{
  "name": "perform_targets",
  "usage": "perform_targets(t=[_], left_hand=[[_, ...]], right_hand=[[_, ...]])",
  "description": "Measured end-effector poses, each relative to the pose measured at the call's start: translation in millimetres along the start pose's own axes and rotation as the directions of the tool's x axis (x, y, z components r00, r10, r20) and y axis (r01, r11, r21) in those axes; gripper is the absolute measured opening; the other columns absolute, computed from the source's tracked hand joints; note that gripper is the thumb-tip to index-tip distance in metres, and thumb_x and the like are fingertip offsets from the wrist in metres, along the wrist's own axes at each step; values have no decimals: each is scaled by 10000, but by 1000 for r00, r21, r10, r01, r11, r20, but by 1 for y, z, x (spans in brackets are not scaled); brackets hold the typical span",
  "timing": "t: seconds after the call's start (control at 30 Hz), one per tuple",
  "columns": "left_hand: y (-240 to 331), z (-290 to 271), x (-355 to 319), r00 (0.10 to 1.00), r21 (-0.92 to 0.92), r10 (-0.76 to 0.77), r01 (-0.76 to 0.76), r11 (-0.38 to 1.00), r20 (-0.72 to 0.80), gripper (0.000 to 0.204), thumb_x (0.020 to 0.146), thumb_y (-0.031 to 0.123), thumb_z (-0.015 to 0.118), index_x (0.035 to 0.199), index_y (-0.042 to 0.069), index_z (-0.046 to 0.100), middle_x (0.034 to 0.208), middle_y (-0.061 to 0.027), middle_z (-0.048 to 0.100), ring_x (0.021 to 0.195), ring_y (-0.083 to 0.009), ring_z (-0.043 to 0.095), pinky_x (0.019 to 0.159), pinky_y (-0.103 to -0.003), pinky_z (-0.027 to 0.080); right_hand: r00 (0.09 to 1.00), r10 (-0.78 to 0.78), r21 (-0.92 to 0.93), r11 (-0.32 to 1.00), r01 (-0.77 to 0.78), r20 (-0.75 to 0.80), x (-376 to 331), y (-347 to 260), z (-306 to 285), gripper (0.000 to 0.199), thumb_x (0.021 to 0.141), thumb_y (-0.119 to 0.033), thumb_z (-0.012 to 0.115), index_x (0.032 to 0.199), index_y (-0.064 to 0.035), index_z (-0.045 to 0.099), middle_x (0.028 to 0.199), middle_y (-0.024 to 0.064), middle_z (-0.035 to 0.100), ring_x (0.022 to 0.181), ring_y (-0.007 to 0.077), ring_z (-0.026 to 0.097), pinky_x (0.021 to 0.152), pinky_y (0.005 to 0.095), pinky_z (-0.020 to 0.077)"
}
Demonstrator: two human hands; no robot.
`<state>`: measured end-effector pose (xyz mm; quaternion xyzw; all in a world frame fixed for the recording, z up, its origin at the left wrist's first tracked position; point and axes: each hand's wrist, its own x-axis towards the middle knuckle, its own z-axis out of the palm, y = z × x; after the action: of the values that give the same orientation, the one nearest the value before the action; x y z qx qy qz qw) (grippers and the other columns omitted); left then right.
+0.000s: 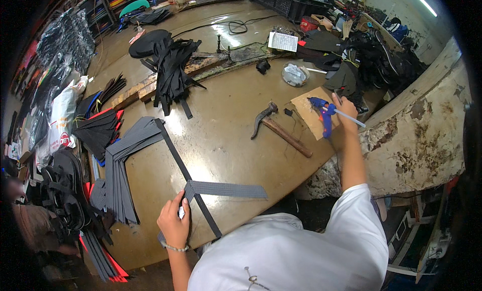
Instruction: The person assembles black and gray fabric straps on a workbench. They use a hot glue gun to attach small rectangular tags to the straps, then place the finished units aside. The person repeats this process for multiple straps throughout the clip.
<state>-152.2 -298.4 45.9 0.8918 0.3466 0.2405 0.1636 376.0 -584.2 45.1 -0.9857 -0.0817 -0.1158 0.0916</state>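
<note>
My left hand (174, 222) is at the table's front edge. Its thumb and fingers close on the bent end of a grey textured strap (228, 189), which lies across a long black strip (173, 149). Something small and white shows by the thumb. Over to the right, my right hand (346, 113) is beside a blue hot glue gun (326, 118). A pale glue stick (350, 116) juts from the gun in front of that hand. Its fingers are closed around a small dark thing that is hard to make out. Brown cardboard (305, 108) lies beneath the gun.
A hammer (286, 134) lies mid-table. Grey bent straps (120, 165) are fanned out at left, with black strips (173, 65) heaped farther back on a wooden bar. A clear round container (295, 75) and black soles (344, 80) sit at the right. Another person (37, 226) is at far left.
</note>
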Motion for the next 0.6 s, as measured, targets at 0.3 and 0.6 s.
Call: perform_targets(t=[0.3, 0.6], left_hand=[[1, 0, 0, 1000, -29, -7, 7, 1000, -6, 204, 887, 180, 652, 1078, 144, 715, 681, -93, 544, 625, -253, 562, 583, -368, 454], [0, -3, -1, 998, -35, -38, 40, 999, 50, 211, 891, 185, 650, 1090, 148, 712, 686, -95, 544, 629, -256, 564, 589, -369, 456]], right_hand=[[956, 19, 222, 974, 49, -292, 11, 13, 12, 522, 953, -479, 470, 805, -8, 638, 842, 256, 651, 797, 470, 610, 678, 515, 474], [740, 301, 609, 773, 181, -602, -18, 4, -31, 483, 977, -392, 522, 758, 31, 601, 606, 129, 555, 550, 218, 444, 559, 380, 389]])
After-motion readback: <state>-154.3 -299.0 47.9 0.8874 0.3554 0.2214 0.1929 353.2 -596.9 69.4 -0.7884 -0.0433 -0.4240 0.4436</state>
